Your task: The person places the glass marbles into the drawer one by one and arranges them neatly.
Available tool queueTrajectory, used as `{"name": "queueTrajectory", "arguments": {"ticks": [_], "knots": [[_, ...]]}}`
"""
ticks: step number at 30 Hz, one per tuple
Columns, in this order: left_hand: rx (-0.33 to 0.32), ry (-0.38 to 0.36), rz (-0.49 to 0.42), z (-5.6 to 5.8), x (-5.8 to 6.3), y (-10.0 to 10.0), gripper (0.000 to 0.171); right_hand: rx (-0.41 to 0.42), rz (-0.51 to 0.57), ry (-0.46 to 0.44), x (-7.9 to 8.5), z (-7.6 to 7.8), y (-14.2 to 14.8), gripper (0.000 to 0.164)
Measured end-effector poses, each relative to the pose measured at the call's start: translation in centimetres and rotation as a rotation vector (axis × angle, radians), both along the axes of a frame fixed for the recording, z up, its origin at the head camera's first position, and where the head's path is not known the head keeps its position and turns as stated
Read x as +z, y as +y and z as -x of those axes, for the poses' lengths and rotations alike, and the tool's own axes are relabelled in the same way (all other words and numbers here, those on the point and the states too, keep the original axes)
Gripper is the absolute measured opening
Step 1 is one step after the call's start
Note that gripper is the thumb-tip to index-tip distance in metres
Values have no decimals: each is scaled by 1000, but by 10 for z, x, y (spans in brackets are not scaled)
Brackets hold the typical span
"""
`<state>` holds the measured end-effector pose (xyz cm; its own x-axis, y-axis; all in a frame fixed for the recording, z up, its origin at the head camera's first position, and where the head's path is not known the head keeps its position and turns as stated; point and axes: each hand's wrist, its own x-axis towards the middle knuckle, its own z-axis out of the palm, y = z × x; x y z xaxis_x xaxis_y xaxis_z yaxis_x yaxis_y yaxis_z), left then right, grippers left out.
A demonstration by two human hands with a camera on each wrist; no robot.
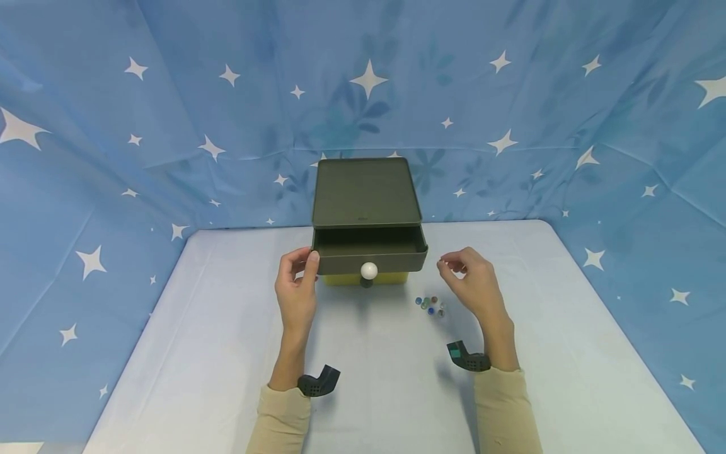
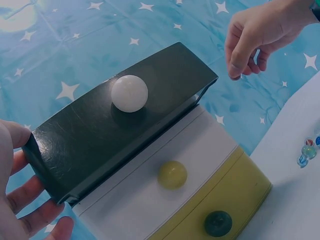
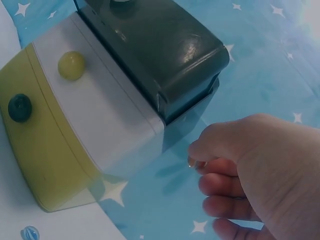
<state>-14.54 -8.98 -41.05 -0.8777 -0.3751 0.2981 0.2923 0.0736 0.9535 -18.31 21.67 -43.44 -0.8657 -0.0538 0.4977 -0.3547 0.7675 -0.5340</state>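
Note:
A small three-tier drawer cabinet has a dark green top (image 1: 366,192), a white middle drawer (image 2: 125,185) and a yellow bottom drawer (image 3: 47,165). Its dark green top drawer (image 1: 340,265), with a round white knob (image 2: 129,93), is pulled out. My left hand (image 1: 297,290) grips that drawer's left front corner, thumb at the front edge and fingers along the side. Right of the drawer, my right hand (image 1: 473,280) is raised, pinching a small glassy marble (image 3: 191,161) between thumb and index finger. The fingertips hide most of it.
Several glass marbles (image 1: 431,311) lie on the white tabletop (image 1: 374,378), in front of the cabinet's right side. A blue star-patterned cloth (image 1: 255,113) hangs behind and to both sides. A yellow knob (image 2: 172,175) and a dark green knob (image 2: 218,223) stick out from the lower drawers.

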Motion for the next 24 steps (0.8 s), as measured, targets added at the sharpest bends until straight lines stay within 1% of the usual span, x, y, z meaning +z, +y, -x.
{"name": "queueTrajectory", "arguments": {"ticks": [2,3,5,9,12,15,18,24], "knots": [[-1,2,4,-4,7,2,29,2,10,12,1,-1,-1,13],[-2,3,4,-5,7,2,29,2,12,20,2,-2,-1,13],[0,2,5,-1,1,0,29,2,20,37,3,-2,-2,13],[1,-5,-4,9,-16,-3,29,0,37,81,5,-3,-3,13],[2,8,-7,11,-20,-4,29,0,58,119,7,-5,-4,13],[-1,31,-7,12,-22,-5,29,17,90,163,9,-6,-6,12],[-3,46,-4,11,-22,-5,29,42,121,207,11,-6,-7,13],[6,46,0,11,-20,-4,30,73,164,281,15,-6,-13,14]]}}
